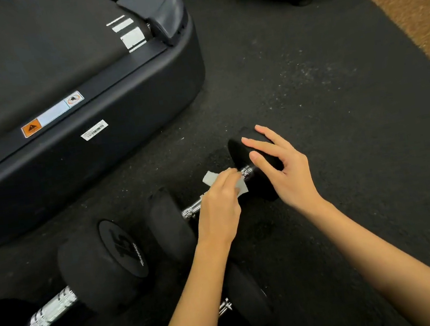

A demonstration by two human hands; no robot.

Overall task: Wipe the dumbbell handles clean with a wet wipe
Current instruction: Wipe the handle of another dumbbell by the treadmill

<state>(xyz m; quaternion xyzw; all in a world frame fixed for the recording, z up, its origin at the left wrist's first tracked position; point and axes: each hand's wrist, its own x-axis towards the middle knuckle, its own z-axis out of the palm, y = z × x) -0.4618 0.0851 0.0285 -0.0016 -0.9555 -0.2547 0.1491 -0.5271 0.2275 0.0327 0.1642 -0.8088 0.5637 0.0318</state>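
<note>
Black speckled rubber floor [322, 87], treadmill deck [28, 64] at left — stickered edge, tan carpet [415, 4] far right

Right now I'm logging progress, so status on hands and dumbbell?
Left hand pinching wet wipe on chrome handle. Right hand steadying dumbbell head. Second dumbbell alongside, nothing blocking.
</note>
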